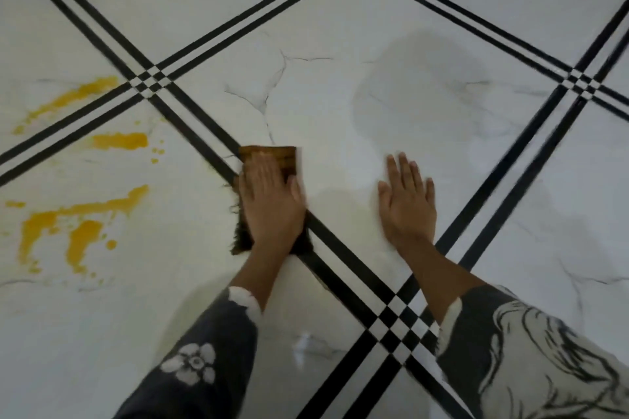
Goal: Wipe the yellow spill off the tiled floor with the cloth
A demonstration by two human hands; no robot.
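Observation:
A brown cloth (272, 156) with a dark frayed edge lies on the white tiled floor (323, 95), over a black double stripe. My left hand (270, 204) presses flat on top of it, fingers together. Yellow spill (78, 231) streaks the floor well to the left of the cloth, in smears and drops; more yellow spill lies higher up at the far left. My right hand (408, 201) rests palm down on bare tile, fingers spread, holding nothing.
Black double stripes (503, 177) cross the marble-look tiles in a diagonal grid. A faint damp patch (425, 92) shows on the tile ahead of my right hand. Dark patterned sleeves cover both forearms.

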